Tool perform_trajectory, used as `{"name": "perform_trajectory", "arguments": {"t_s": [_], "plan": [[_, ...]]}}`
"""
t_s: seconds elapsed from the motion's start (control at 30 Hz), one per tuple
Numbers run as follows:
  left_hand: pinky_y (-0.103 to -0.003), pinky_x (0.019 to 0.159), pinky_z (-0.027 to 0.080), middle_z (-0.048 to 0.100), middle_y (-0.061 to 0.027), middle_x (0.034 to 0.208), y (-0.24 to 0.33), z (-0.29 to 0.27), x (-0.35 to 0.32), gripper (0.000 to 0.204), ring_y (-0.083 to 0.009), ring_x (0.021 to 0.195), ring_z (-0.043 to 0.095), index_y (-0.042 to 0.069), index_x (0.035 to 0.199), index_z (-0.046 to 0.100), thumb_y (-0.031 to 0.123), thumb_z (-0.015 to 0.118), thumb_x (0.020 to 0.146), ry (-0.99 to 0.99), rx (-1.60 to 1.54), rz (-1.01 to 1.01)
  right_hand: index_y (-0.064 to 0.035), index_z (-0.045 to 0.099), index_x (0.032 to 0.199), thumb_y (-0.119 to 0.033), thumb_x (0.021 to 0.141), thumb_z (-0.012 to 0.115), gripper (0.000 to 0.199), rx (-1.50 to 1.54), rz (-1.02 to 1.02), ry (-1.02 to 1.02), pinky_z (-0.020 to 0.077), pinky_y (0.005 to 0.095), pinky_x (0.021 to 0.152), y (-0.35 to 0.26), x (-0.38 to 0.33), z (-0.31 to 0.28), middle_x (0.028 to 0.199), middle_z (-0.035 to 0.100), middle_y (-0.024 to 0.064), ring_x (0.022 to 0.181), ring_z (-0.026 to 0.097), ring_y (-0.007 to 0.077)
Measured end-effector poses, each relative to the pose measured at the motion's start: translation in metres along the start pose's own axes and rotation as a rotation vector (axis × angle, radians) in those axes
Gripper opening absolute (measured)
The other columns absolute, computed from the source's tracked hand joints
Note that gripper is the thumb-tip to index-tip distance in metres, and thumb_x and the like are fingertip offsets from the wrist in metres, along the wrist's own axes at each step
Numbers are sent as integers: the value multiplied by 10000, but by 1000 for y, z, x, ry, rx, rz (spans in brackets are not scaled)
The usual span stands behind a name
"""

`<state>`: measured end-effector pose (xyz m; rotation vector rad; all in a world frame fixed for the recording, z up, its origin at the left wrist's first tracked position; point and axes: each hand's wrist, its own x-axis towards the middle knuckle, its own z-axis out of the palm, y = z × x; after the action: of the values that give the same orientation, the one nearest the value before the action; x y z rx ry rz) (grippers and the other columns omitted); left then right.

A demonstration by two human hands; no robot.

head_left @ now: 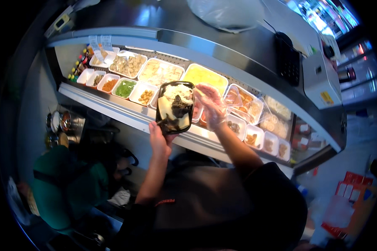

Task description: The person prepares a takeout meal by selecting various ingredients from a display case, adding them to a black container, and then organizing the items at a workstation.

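My bare left hand (159, 140) grips a black rectangular takeout container (158, 109) by its lower left edge, raised in front of a lit display case. Inside it are pale shredded food (178, 91), smooth pale yellowish slices (166, 109) and dark, wrinkled pieces (181, 106). My right hand (213, 112), in a clear plastic glove, hovers at the container's right side over the food trays. Its fingers look stretched out, with nothing plainly held in them. The left fingers under the container are hidden.
White trays of food fill the case, among them yellow food (205, 77), green vegetables (124, 88) and orange shreds (109, 85). A metal counter (155, 14) bears a plastic bag (226, 16), a black keypad device (287, 58) and a white machine (320, 79). A person in green (69, 188) is at left.
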<state>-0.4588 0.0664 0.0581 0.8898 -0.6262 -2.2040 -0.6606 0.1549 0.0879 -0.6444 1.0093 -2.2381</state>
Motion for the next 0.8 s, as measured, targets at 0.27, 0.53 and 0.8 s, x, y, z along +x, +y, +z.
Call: {"name": "perform_trajectory", "arguments": {"t_s": [0.27,0.53,0.8], "plan": [[-476,841,685,616,-196,1323,38,-52,-22,381,-337,1105,725,67,1353,375,393,341,1161,-188,116,-6,-26,673,1313,32,943,656,375,-797,-347,166,559,256,753,-17,-62,18,1210,664,105,897,662,123],[-403,755,663,610,-141,1283,66,-110,-38,362,-279,1087,700,111,1286,430,439,441,1134,-231,139,-7,-55,670,1342,26,923,647,428,-1082,-326,-137,605,311,706,-24,-123,121,1142,735,117,872,750,211],[-502,889,640,564,-146,1394,83,-155,-44,399,-353,1204,662,120,1364,402,438,462,1129,-160,82,-53,-74,635,1396,-9,869,691,534,-1302,-528,-216,593,378,566,7,-149,154,1001,750,126,756,740,270]]}}
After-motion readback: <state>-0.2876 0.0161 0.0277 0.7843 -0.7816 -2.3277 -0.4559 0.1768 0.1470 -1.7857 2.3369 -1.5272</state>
